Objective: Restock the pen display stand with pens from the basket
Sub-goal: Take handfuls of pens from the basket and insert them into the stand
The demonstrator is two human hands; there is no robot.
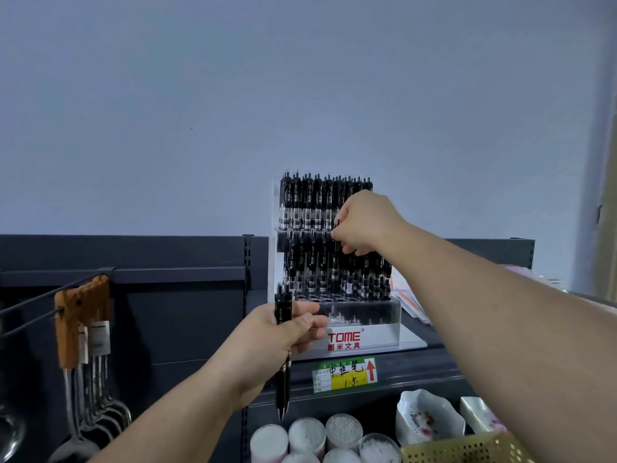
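Head view shows the stand [367,324] on the shelf, its upper two rows packed and its front row looking empty. The basket [467,449] sits at bottom right, mostly cut off. The right hand [365,223] pinches a pen [336,252] at the crowded middle row; going in crooked could knock its neighbours. The left hand [277,339] is curled round spare pens [283,379] beside the stand; a slack grip might drop them. The knuckles hide the slot.
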